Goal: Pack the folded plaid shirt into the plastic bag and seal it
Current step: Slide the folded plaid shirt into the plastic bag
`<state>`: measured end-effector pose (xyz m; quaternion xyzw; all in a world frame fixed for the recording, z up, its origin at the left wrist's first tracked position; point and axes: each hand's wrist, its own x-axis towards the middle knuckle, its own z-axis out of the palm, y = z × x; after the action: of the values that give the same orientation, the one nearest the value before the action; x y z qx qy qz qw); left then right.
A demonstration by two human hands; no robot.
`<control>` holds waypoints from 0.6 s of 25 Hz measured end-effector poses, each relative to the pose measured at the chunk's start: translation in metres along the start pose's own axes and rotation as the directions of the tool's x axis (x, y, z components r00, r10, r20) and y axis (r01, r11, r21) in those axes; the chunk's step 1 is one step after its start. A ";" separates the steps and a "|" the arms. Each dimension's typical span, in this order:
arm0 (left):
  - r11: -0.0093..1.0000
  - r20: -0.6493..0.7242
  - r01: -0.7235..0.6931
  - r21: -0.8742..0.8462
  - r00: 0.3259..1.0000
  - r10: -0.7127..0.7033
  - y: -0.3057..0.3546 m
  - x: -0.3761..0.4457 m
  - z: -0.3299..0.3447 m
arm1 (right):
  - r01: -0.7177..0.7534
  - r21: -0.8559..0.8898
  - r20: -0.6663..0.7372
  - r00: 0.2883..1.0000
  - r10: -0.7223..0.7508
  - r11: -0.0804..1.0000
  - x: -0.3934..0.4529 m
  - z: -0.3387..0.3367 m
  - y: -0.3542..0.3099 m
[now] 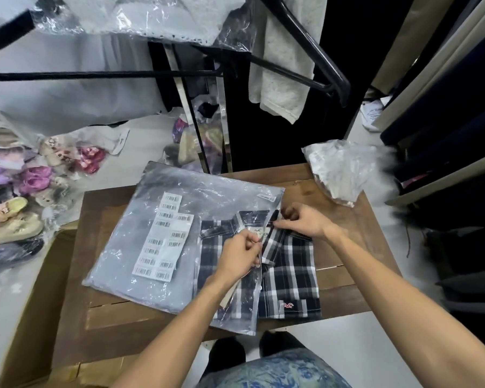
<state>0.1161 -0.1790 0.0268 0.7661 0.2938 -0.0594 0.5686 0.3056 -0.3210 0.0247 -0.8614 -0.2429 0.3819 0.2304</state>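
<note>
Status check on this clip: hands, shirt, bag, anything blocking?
Left hand and right hand pinch the plastic bag mouth. Plaid shirt partly in, right half still out. Bag unsealed. Nothing blocking.

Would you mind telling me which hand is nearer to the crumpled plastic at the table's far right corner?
Right. The right hand lies just below-left of the crumpled plastic; the left hand sits farther left, at the plastic bag opening.
</note>
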 end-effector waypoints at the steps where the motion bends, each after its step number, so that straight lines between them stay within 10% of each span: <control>1: 1.000 -0.007 -0.002 -0.006 1.000 0.002 -0.001 0.001 0.000 | -0.033 -0.045 -0.008 0.999 0.033 0.998 -0.005 -0.007 0.007; 7: 0.998 -0.032 -0.052 -0.018 0.998 0.051 -0.003 0.000 0.007 | -0.325 0.334 0.202 0.942 0.269 0.885 -0.050 -0.014 0.037; 11: 0.959 0.145 -0.187 0.214 0.977 0.158 -0.001 -0.007 0.013 | -0.212 0.446 0.136 0.976 0.169 0.869 -0.057 0.011 0.026; 15: 0.641 0.169 -0.208 0.739 0.978 0.123 0.002 -0.013 0.006 | -0.057 0.738 -0.029 0.993 0.116 0.673 -0.054 0.030 0.006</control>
<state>0.1075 -0.1899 0.0318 0.9519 0.1416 -0.1625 0.2178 0.2521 -0.3512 0.0324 -0.7201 -0.0194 0.4260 0.5474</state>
